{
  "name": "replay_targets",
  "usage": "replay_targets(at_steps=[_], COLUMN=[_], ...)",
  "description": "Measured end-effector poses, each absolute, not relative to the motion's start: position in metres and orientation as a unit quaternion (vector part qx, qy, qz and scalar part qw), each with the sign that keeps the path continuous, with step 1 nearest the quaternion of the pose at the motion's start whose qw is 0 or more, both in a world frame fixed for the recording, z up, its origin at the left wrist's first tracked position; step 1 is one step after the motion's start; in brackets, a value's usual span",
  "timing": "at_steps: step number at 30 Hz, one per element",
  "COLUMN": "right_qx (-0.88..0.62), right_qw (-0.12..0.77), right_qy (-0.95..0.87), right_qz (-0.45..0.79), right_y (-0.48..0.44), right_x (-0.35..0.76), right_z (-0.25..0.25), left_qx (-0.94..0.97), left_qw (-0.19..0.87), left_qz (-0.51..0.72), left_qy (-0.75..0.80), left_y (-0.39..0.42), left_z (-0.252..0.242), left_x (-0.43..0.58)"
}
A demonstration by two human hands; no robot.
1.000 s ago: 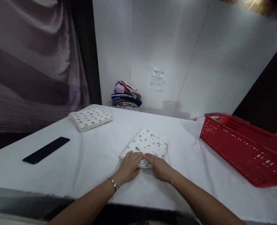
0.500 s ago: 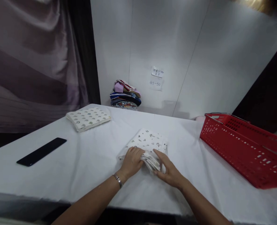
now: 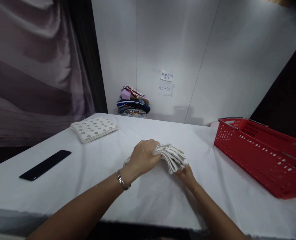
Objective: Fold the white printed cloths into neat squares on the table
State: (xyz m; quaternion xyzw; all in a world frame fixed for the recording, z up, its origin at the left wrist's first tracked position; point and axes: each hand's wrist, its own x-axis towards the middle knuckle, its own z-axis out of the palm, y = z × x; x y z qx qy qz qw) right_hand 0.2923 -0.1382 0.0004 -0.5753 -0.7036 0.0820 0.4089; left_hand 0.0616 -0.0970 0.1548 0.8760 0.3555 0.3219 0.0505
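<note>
I see one cloth (image 3: 171,158), white, folded into a thick multi-layer wad, well left of the basket (image 3: 259,158). Layer edges show, slightly fanned. I've got it bent into an arch, the end nearer the basket drooping. A corner pokes out on the side away from the basket. Print mostly hidden; can't tell whether its underside touches down.
</note>
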Motion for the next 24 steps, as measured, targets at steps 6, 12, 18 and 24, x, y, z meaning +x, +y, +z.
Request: replay_targets(at_steps=[6,12,18,24], right_qx=[-0.59,-0.598,-0.613,-0.651], right_qw=[0.493,0.444,0.308,0.222], right_qy=[-0.621,-0.652,-0.715,-0.725], right_qz=[0.155,0.14,0.132,0.043], right_y=[-0.147,-0.17,-0.124,-0.067], right_x=[0.297,0.327,0.354,0.322], right_z=[0.018,0.107,0.164,0.098], left_qx=[0.829,0.686,0.532,0.608], left_qw=[0.162,0.462,0.705,0.441], left_qz=[0.347,0.379,0.278,0.201], left_qy=[0.408,0.415,0.377,0.629], left_y=[-0.1,-0.086,-0.051,-0.017], left_z=[0.193,0.207,0.158,0.053], left_x=[0.045,0.018,0.011,0.007])
